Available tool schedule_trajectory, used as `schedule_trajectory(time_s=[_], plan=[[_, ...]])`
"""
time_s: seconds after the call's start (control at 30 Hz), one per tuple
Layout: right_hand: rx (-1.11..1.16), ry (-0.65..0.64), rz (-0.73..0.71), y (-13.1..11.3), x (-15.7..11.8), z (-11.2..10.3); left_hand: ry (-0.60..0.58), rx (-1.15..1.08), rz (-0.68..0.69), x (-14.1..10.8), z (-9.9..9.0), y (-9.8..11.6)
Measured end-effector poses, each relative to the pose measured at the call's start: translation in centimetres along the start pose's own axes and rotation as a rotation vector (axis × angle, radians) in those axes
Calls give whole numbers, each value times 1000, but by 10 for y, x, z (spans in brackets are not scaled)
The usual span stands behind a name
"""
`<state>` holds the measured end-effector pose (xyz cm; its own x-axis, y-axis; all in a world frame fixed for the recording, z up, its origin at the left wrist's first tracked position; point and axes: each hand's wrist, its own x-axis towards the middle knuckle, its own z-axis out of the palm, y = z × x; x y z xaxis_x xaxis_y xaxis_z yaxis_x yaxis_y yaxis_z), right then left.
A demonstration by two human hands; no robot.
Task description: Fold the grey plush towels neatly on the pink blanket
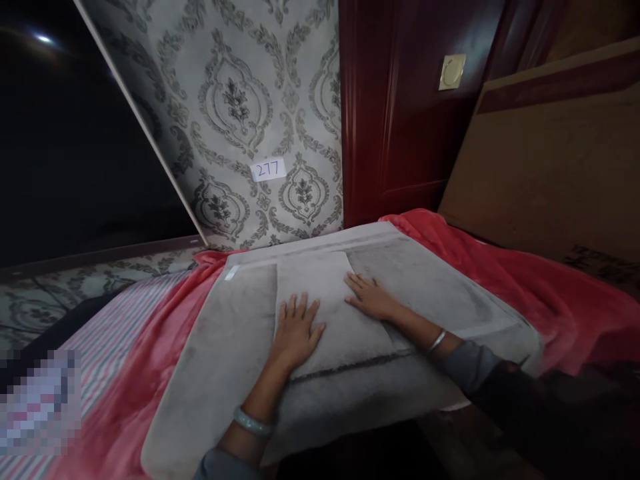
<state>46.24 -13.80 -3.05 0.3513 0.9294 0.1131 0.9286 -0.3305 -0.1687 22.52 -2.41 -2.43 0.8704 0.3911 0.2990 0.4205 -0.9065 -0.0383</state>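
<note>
A grey plush mat [210,380] lies spread out in front of me, with a paler plush panel [315,280] across its middle. My left hand [295,333] rests flat on the left part of that panel, fingers spread. On the panel's right edge lies my right hand [373,297], palm down with its fingers stretched out. Neither hand holds anything. A dark seam or fold line [345,367] runs below the panel. Near the mat's upper left corner is a small white tag [231,273].
Red blankets [500,280] lie under and beside the mat. Striped fabric [115,313] shows at the left. Behind are a large dark screen [75,133], patterned wallpaper [235,100] with a paper marked 277 [268,169], a dark red panel [400,100] and a cardboard box [550,160].
</note>
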Motion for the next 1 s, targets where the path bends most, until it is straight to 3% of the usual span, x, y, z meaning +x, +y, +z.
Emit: schedule_trajectory(time_s=[0.07, 0.17, 0.27, 0.33, 0.57, 0.67, 0.73, 0.87, 0.93, 1.0], plan=[[-20, 35, 34, -3, 9, -7, 6, -12, 12, 0, 0, 0], [-5, 115, -88, -23, 29, -11, 2, -28, 31, -1, 0, 0], [30, 70, -272, -41, 49, -4, 6, -30, 41, -2, 0, 0], [38, 31, -292, -38, 60, 2, 3, -32, 41, -2, 0, -1], [3, -9, -2, 22, 80, -1, 20, -64, 48, -4, 0, -3], [-24, 4, 50, 21, 87, -9, 35, -74, 50, -4, 2, -3], [-30, 50, -32, 5, 92, -10, 34, -82, 50, -5, 2, -3], [30, 14, -407, -29, 102, 0, 22, -92, 38, -5, 0, -2], [60, -32, -432, -33, 110, 6, 5, -99, 38, -5, -1, -1], [62, -39, -362, -28, 121, 10, -9, -107, 40, -6, -1, -1]])
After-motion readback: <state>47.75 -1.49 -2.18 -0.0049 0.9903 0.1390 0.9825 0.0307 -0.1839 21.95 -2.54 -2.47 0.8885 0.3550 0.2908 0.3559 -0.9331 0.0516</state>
